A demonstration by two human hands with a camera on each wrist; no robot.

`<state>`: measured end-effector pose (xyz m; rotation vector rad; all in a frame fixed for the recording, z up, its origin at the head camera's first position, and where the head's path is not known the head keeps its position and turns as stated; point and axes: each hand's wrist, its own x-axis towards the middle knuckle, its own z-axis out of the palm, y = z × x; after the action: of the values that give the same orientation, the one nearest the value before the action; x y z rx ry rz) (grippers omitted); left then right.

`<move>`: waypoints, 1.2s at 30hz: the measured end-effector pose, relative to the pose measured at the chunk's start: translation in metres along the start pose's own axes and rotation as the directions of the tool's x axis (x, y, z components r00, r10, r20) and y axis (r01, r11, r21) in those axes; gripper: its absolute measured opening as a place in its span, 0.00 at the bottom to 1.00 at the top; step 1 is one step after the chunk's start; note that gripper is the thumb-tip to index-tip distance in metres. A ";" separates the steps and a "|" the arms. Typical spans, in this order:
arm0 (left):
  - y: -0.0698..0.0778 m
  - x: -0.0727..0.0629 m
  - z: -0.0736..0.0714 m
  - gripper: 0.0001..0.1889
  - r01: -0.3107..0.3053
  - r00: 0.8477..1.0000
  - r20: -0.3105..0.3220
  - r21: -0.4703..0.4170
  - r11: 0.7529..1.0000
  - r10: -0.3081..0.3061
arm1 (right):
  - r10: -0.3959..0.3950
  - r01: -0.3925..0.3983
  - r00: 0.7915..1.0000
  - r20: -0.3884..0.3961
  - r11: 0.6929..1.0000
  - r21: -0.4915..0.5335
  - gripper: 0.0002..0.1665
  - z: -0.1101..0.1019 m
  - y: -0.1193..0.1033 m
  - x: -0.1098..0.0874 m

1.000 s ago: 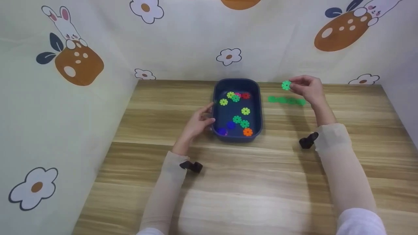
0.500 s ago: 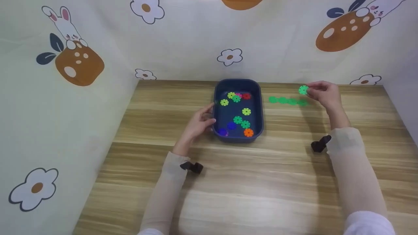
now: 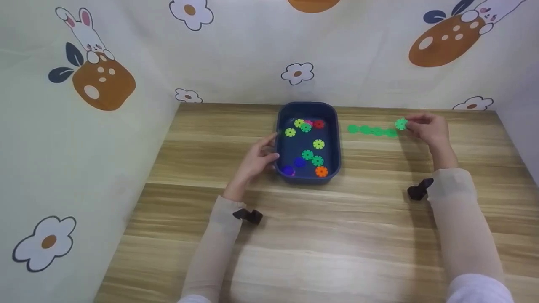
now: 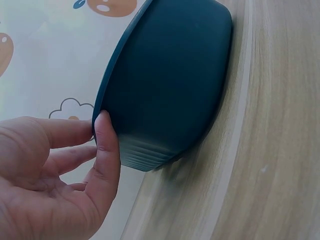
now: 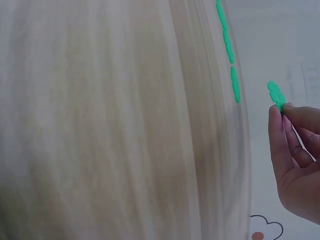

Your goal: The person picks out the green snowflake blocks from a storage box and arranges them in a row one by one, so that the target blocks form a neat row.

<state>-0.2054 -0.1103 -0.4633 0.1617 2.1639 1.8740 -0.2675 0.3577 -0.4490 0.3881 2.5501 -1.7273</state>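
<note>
My right hand (image 3: 429, 128) pinches a green snowflake disc (image 3: 401, 123) between thumb and fingertips. In the right wrist view the disc (image 5: 276, 95) is seen nearly edge-on, raised above the table. It is close to the right end of a row of several green discs (image 3: 372, 131) lying on the wood. My left hand (image 3: 254, 158) grips the left rim of a dark blue plastic tub (image 3: 307, 180); the left wrist view shows thumb and fingers (image 4: 75, 131) at that rim. Inside the tub lie several notched discs, among them an orange one (image 3: 321, 171) and a red one (image 3: 319, 124).
The wood-grain table (image 3: 320, 235) carries the tub and the row. A printed cloth wall (image 3: 236, 54) rises right behind the tub and closes the left and right sides. Each wrist wears a black camera mount, the right one (image 3: 419, 190) standing out beside the sleeve.
My right hand has moved right and then lower with the green disc, from above the row to its right end. My left hand keeps its place on the tub.
</note>
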 end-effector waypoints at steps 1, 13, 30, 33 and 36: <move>0.000 0.000 0.000 0.34 -0.006 1.000 -0.001 0.000 1.000 0.006 | 0.006 -0.006 1.000 0.001 1.000 -0.001 0.08 -0.001 0.001 0.000; 0.002 -0.002 0.000 0.34 0.014 1.000 -0.004 -0.015 1.000 -0.014 | 0.050 -0.054 0.998 0.040 0.994 0.091 0.09 -0.005 0.011 0.000; 0.004 -0.001 0.001 0.34 0.047 0.999 -0.019 0.014 0.999 -0.046 | 0.076 -0.075 0.997 0.008 0.992 -0.102 0.17 -0.008 0.015 -0.002; 0.004 -0.001 0.001 0.34 0.047 0.999 -0.018 0.019 0.999 -0.047 | 0.087 -0.086 0.996 0.007 0.994 -0.067 0.15 -0.009 0.012 -0.004; 0.004 -0.001 0.001 0.34 0.043 0.999 -0.016 0.017 0.999 -0.043 | 0.089 -0.088 0.996 0.007 0.996 -0.026 0.11 -0.009 0.009 -0.005</move>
<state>-0.2043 -0.1089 -0.4592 0.1034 2.1770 1.8392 -0.2594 0.3680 -0.4525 0.4837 2.5059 -1.6606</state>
